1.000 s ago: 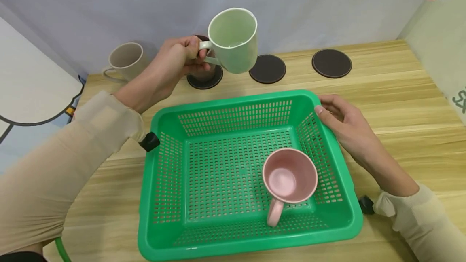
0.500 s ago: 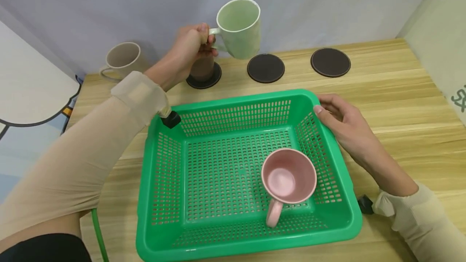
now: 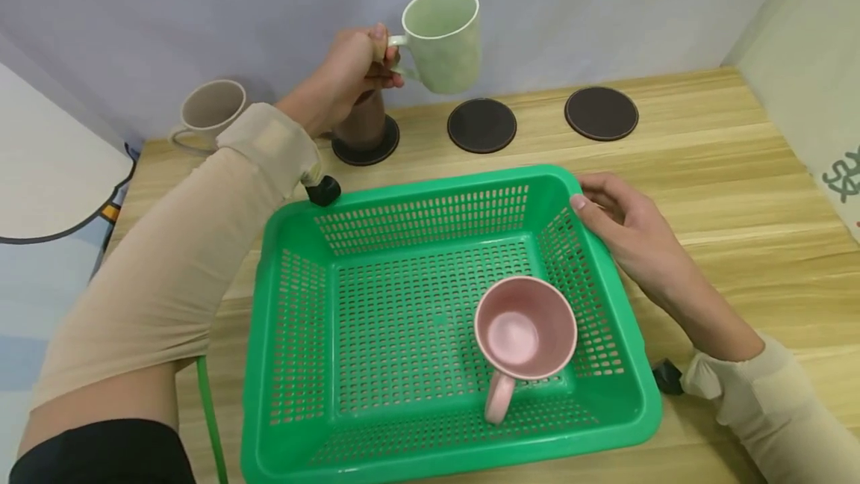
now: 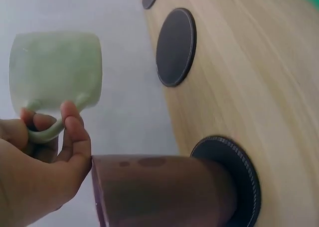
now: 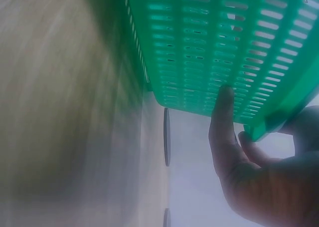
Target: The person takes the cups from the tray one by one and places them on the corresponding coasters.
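My left hand [image 3: 349,73] pinches the handle of a pale green mug [image 3: 443,43], held upright in the air near the back wall. Below that hand, a brown mug [image 3: 363,125] stands on a dark round coaster [image 4: 244,182], its top partly hidden by the hand in the head view. My right hand [image 3: 634,234] grips the far right corner of a green plastic basket [image 3: 430,187], thumb on top of the rim and fingers against the outer side wall, as the right wrist view shows. A pink mug [image 3: 525,327] stands inside the basket, its handle toward me.
Two bare dark coasters, a middle one [image 3: 481,125] and a right one [image 3: 601,113], lie along the back of the wooden table [image 3: 725,170]. A grey-beige mug [image 3: 213,107] stands at the back left, behind my left sleeve. A pale cloth wall [image 3: 591,13] closes off the back.
My left hand has lifted the pale green mug higher and moved it slightly right, away from the brown mug. My right hand keeps its hold on the basket corner.
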Available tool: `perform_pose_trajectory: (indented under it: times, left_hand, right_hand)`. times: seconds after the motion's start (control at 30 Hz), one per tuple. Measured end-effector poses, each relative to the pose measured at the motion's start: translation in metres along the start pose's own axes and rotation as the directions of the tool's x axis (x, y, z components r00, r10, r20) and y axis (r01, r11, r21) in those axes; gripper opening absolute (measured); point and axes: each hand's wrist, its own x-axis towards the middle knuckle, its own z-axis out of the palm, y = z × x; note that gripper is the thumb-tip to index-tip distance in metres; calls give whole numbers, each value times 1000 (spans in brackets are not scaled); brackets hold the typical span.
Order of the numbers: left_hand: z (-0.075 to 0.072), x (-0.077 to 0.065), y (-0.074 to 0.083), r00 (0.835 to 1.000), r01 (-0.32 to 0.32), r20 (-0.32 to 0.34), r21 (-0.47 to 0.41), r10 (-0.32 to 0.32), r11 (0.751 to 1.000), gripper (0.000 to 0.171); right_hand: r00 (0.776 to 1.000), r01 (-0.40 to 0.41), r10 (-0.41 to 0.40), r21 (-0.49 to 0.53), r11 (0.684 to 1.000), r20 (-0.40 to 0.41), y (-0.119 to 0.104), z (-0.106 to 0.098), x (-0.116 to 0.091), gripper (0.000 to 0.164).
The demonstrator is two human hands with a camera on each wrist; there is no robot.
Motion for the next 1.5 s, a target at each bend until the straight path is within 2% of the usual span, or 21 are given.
perform_pose_trajectory:
  times: [0.13, 0.23, 0.37, 0.67, 0.8, 0.97, 1.1, 1.3, 1.37, 1.5]
  left_hand:
    - [0, 3, 0, 1000, -8, 26, 70, 6, 998, 31]
    - [2, 4, -1, 999, -23, 44, 69, 20, 997, 30]
    - [7, 5, -4, 996, -14, 83, 79, 8, 997, 30]
    - [13, 5, -5, 985, -9, 168, 261, -37, 965, 32]
    - [14, 5, -11, 980, 64, 165, 255, -109, 965, 31]
    - [17, 7, -16, 958, 186, 177, 219, -226, 958, 30]
    - [24, 9, -17, 941, 246, 177, 226, -289, 942, 30]
    - [35, 11, -20, 914, 360, 114, 208, -388, 909, 29]
    - [36, 12, -22, 905, 384, 101, 220, -413, 897, 29]
    - [36, 14, -26, 897, 397, 97, 247, -431, 884, 29]
  right_hand:
    - [1000, 3, -3, -5, 1000, 3, -1, 1, -1, 44]
    - [1000, 12, -12, -7, 1000, 6, -2, 2, -2, 43]
    - [1000, 9, -9, -5, 1000, 4, -3, 4, -3, 43]
    - [1000, 11, -11, 6, 1000, 9, -6, 11, -7, 41]
    - [999, 35, -35, 5, 999, 28, -6, 13, -9, 40]
    - [998, 45, -46, 11, 999, 39, -5, 14, -12, 38]
    - [998, 47, -48, 20, 999, 37, -4, 13, -14, 37]
    - [998, 47, -48, 30, 998, 35, -3, 12, -18, 35]
    - [998, 46, -47, 35, 998, 36, -3, 12, -19, 35]
    - [998, 41, -43, 44, 998, 45, -2, 12, -22, 35]
